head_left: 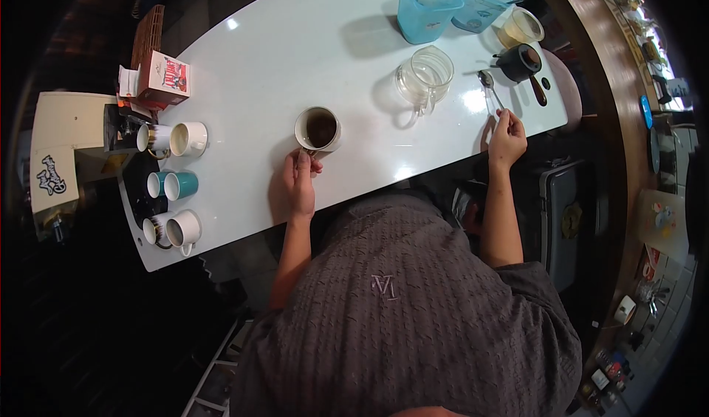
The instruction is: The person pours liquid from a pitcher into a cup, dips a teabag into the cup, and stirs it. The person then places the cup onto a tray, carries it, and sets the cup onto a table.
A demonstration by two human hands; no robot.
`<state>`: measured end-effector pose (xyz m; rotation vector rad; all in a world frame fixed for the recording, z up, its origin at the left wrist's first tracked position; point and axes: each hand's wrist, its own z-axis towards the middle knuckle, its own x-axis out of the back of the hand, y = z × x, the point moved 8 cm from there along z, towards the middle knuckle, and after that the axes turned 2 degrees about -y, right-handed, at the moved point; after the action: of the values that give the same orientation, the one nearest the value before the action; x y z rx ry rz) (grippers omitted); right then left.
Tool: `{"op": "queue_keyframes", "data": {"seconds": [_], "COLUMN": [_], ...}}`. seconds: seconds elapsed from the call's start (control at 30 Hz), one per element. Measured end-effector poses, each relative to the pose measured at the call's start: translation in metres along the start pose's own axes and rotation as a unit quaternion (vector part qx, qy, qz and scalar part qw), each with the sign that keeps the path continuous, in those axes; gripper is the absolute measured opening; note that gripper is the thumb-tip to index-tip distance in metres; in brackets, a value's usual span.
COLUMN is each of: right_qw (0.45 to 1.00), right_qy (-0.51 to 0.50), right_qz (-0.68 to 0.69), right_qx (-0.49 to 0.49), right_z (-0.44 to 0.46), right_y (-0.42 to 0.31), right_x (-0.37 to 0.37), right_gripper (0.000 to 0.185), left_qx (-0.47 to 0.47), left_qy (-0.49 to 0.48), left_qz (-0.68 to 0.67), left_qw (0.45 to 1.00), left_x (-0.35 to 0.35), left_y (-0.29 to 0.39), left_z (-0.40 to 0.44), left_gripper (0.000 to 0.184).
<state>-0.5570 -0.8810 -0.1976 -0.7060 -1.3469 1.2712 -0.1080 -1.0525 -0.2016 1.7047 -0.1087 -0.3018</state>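
Note:
A light-coloured mug (300,134) with dark liquid inside is on the white table. My left hand (300,175) closes its fingers on the handle, on the side nearer to me. Over the table's right part, my right hand (507,138) pinches the handle end of a metal spoon (486,80), whose bowl points away from me. Beyond that spoon sits a small dark pot (519,61) with a brown handle. A clear glass jug (427,74) stands between the mug and the spoon.
Two light-blue plastic pitchers (425,11) and a translucent tub (523,26) are at the far right. Several white and teal cups (185,186) line the left end, near a red and white box (164,80). A wooden counter (617,100) runs along the right.

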Motion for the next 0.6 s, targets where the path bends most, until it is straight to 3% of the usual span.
{"op": "queue_keyframes", "data": {"seconds": [0.03,0.07,0.13,0.37,0.6], "right_qw": [0.995,0.995,0.97,0.963,0.954], "right_qy": [0.003,-0.002,0.02,-0.016,0.001], "right_qz": [-0.102,-0.1,-0.218,-0.239,-0.255], "right_qx": [-0.009,-0.006,0.108,0.126,0.157], "right_z": [0.001,0.002,0.0,0.002,0.003], "right_y": [0.0,0.0,-0.019,-0.013,-0.011], "right_x": [0.004,0.005,0.008,0.006,0.005], "right_gripper": [0.022,0.022,0.021,0.018,0.018], "left_qx": [-0.002,-0.004,-0.002,-0.002,-0.007], "left_qy": [0.003,0.009,0.021,0.054,0.021], "left_qz": [-0.004,-0.004,-0.011,0.025,0.032], "left_qw": [1.0,1.0,1.0,0.998,0.999], "left_x": [0.0,0.0,0.001,0.003,0.005], "left_y": [0.0,0.0,-0.001,0.008,0.009], "left_z": [0.0,-0.001,-0.002,-0.006,-0.004], "left_gripper": [0.029,0.029,0.028,0.026,0.025]}}
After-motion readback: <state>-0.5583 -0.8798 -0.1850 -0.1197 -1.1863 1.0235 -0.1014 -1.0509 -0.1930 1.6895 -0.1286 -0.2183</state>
